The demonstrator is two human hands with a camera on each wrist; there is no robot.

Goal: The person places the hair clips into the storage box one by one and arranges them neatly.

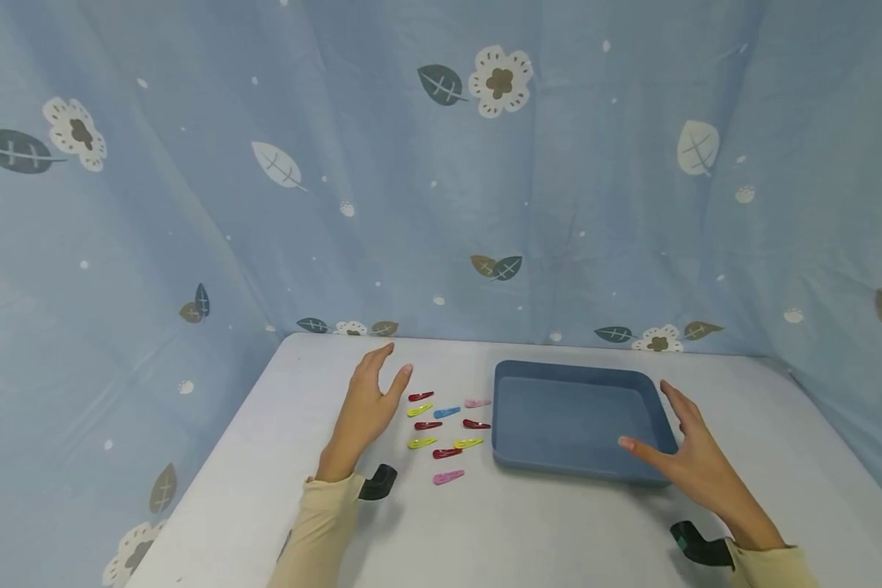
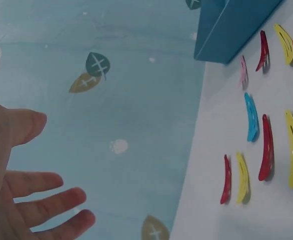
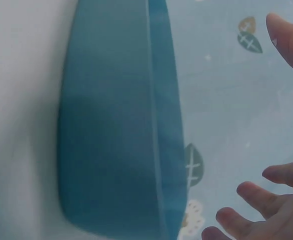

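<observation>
Several snap hair clips lie scattered on the white table, among them a blue hair clip (image 1: 447, 412), a yellow hair clip (image 1: 422, 443), a dark red hair clip (image 1: 447, 453) and a pink hair clip (image 1: 448, 477). Just left of them my left hand (image 1: 363, 408) is held with relaxed, spread fingers and holds nothing. Right of the clips sits a shallow blue-grey tray (image 1: 581, 469) with nothing in it. My right hand (image 1: 694, 461) is at the tray's right side, thumb overlapping its near right corner in the head view, fingers spread and holding nothing.
The white table (image 1: 485, 531) runs back to a blue curtain (image 1: 382, 204) printed with leaves and flowers, which also hangs along both sides. Each wrist carries a black mount (image 1: 378, 483).
</observation>
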